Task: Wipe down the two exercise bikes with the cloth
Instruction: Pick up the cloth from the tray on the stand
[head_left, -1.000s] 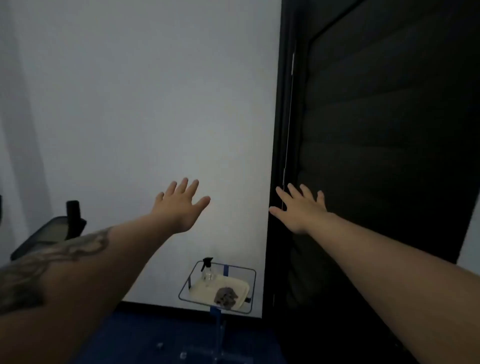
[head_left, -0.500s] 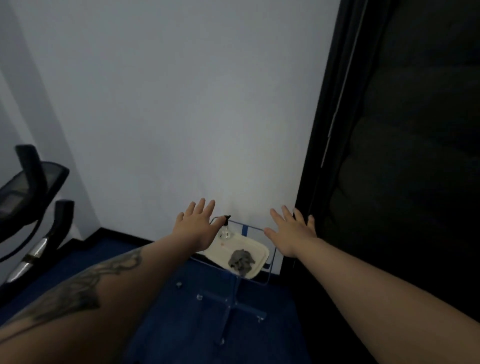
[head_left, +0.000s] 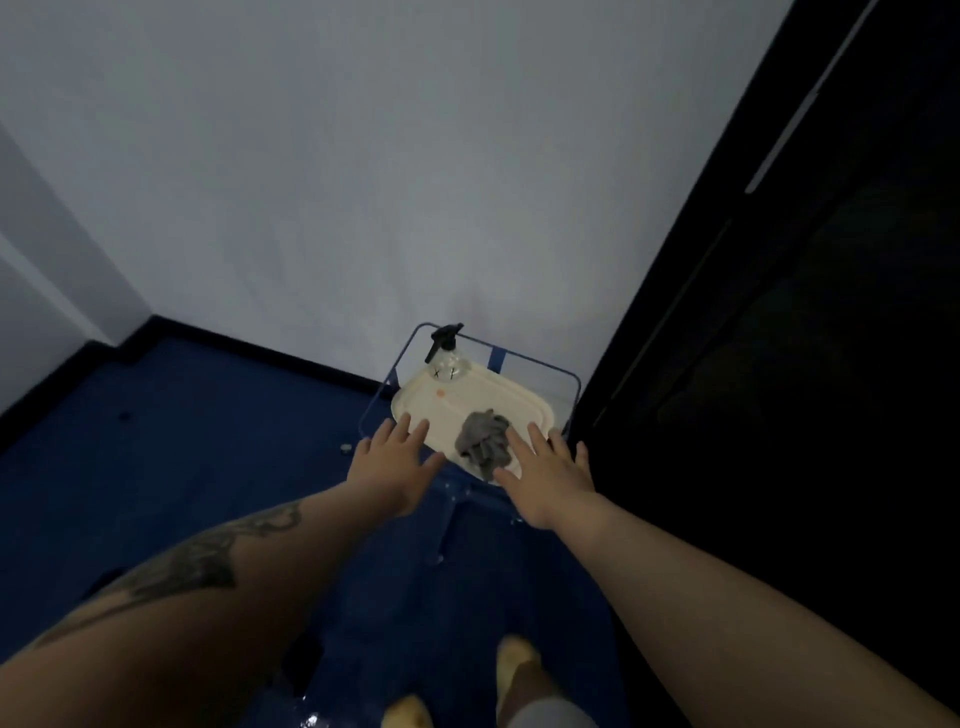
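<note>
Hardly any markings to read

The clear spray bottle (head_left: 448, 364) at the far corner of the cream tray (head_left: 524, 402) bears two small dark X marks; no words, brands or numbers are legible.

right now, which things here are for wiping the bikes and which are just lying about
For the job:
- grey cloth, crumpled on the cream tray
- spray bottle, likely the cleaner
- left hand and right hand, both empty

Just there:
- blue wire stand
- dark door
</note>
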